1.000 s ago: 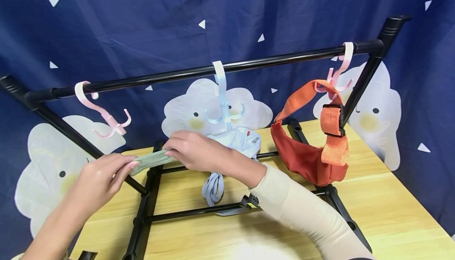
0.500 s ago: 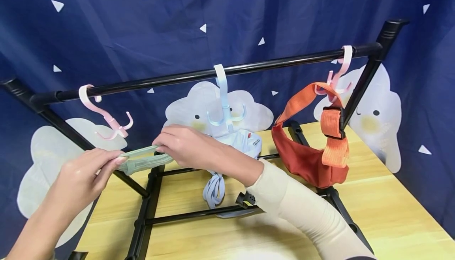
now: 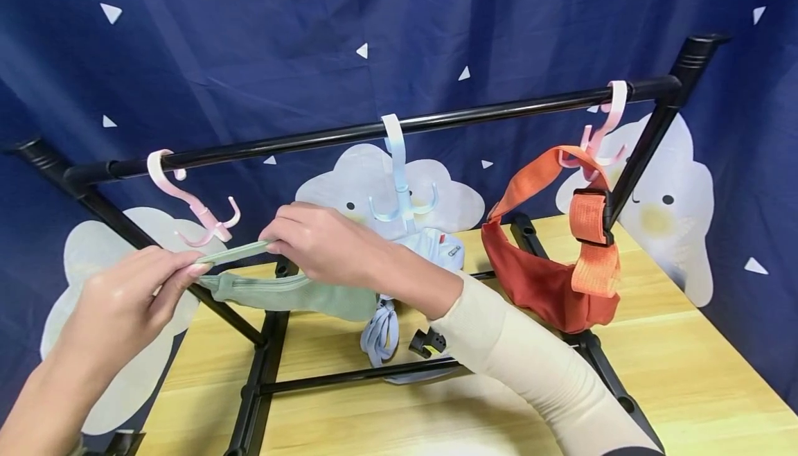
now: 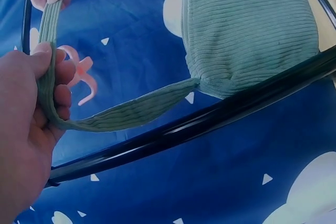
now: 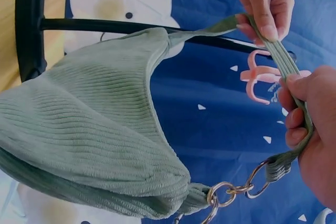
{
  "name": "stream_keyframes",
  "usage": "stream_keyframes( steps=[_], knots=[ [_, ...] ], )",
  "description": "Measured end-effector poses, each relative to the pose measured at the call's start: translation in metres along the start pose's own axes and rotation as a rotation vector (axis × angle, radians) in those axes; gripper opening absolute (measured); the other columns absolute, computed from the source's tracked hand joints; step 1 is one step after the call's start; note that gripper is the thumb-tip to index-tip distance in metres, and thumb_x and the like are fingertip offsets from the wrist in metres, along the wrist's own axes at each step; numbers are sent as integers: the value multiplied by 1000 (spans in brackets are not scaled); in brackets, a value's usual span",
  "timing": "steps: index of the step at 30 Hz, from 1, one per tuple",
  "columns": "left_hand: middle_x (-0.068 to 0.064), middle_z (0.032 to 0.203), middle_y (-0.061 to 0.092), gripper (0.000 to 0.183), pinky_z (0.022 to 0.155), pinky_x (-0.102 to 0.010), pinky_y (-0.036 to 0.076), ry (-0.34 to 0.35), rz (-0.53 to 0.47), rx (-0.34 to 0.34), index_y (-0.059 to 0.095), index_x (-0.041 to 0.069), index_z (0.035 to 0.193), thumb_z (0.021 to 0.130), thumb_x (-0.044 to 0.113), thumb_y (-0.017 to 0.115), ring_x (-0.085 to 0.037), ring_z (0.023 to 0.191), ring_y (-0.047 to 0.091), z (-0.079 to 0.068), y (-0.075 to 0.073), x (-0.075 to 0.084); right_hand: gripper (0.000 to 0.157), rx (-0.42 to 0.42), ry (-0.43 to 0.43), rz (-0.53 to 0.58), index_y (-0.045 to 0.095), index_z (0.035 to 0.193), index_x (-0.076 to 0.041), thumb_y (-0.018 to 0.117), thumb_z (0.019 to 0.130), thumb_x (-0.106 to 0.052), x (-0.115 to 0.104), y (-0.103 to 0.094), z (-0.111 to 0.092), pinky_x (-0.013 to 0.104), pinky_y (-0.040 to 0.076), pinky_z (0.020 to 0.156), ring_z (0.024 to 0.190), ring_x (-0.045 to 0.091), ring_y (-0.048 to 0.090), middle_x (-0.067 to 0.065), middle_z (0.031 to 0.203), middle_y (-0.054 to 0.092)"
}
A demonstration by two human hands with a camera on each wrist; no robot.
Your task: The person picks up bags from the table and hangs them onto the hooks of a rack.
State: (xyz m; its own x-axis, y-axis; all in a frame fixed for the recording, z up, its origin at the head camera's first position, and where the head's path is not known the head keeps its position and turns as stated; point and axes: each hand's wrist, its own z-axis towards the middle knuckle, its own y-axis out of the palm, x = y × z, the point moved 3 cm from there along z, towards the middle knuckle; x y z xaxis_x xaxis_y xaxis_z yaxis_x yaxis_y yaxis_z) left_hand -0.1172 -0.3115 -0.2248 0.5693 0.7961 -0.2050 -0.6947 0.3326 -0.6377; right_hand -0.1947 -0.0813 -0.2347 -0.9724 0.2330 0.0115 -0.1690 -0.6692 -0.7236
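A green corduroy shoulder bag [image 5: 100, 114] hangs by its strap [image 3: 240, 252] between both hands. My left hand [image 3: 127, 296] pinches the strap's left part between thumb and fingers. Farther right, my right hand [image 3: 324, 242] grips the same strap, its fingers curled round it in the right wrist view. Metal rings [image 5: 231, 192] join strap and bag at one end. Just above and behind the strap, a pink hook [image 3: 202, 213] hangs on the black rail [image 3: 280, 143], with nothing on its prongs. The right forearm and hand hide part of the bag in the head view.
A light blue hook [image 3: 399, 172] hangs mid-rail above a pale blue bag [image 3: 436, 247]. On the right, another pink hook [image 3: 601, 130] carries a red bag [image 3: 542, 283] with an orange strap. The black rack stands on a wooden table [image 3: 686, 345] before a blue curtain.
Both hands have moved left and apart from the bag's body, and the strap is now stretched above it. More of the green bag shows below the hands.
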Motion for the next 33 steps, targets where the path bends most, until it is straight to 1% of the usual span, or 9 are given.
stream_keyframes(
  steps=[8, 13, 18, 21, 24, 25, 27, 30, 33],
  knots=[
    [-7, 67, 67, 64, 56, -27, 45, 17, 30, -1, 76, -1, 90, 110, 51, 43, -13, 60, 48, 11, -10, 1, 19, -11, 32, -13, 73, 113, -8, 57, 107, -16, -1, -11, 7, 13, 51, 92, 97, 11, 67, 0, 105, 73],
    [-7, 66, 65, 65, 58, -26, 41, 20, 46, 9, 75, -2, 90, 110, 50, 43, -12, 61, 46, 18, -17, 2, 18, 20, 22, -9, 74, 113, -8, 58, 107, -16, -2, -17, 11, 13, 50, 88, 94, 12, 66, 1, 103, 73],
    [-7, 64, 62, 64, 56, -26, 41, 28, 78, 18, 76, -3, 91, 110, 49, 43, -10, 60, 41, 24, -23, 1, 18, 37, 18, 0, 74, 112, -7, 59, 106, -15, -1, -19, 15, 13, 49, 83, 90, 12, 63, 1, 101, 72],
    [-10, 65, 64, 64, 57, -30, 43, 22, 108, 18, 76, -4, 94, 110, 48, 43, -14, 58, 44, 26, -26, -2, 18, 36, 22, 7, 73, 113, -6, 58, 107, -15, -1, -20, 19, 12, 47, 82, 89, 12, 61, 2, 101, 71],
    [-14, 70, 67, 66, 66, -31, 43, -15, 116, 8, 75, -5, 96, 110, 50, 41, -22, 62, 50, 26, -28, -4, 19, 37, 23, 12, 73, 114, -6, 57, 107, -14, -1, -21, 22, 13, 47, 82, 90, 13, 61, 2, 102, 71],
    [-15, 71, 67, 66, 67, -28, 43, -32, 113, 3, 74, -6, 96, 110, 50, 41, -22, 63, 49, 26, -29, -6, 19, 38, 21, 12, 72, 114, -6, 57, 107, -14, -1, -21, 23, 13, 47, 82, 90, 13, 61, 3, 102, 71],
    [-16, 73, 68, 68, 71, -21, 41, -66, 110, -14, 74, -6, 98, 110, 52, 41, -17, 67, 48, 25, -31, -8, 19, 42, 22, 6, 72, 115, -6, 57, 107, -14, -1, -21, 26, 14, 48, 83, 91, 13, 62, 3, 103, 72],
    [-16, 75, 70, 70, 71, -13, 39, -94, 111, -28, 74, -7, 98, 109, 54, 41, -7, 70, 43, 24, -34, -12, 19, 49, 26, 1, 72, 116, -5, 58, 107, -13, -1, -21, 28, 14, 49, 85, 92, 13, 63, 3, 105, 73],
    [-17, 75, 71, 70, 69, -15, 39, -99, 116, -20, 75, -7, 98, 109, 54, 42, -2, 70, 41, 25, -36, -16, 19, 42, 46, 23, 72, 116, -6, 57, 107, -13, 0, -19, 30, 13, 49, 86, 94, 13, 64, 4, 107, 73]
  ],
)
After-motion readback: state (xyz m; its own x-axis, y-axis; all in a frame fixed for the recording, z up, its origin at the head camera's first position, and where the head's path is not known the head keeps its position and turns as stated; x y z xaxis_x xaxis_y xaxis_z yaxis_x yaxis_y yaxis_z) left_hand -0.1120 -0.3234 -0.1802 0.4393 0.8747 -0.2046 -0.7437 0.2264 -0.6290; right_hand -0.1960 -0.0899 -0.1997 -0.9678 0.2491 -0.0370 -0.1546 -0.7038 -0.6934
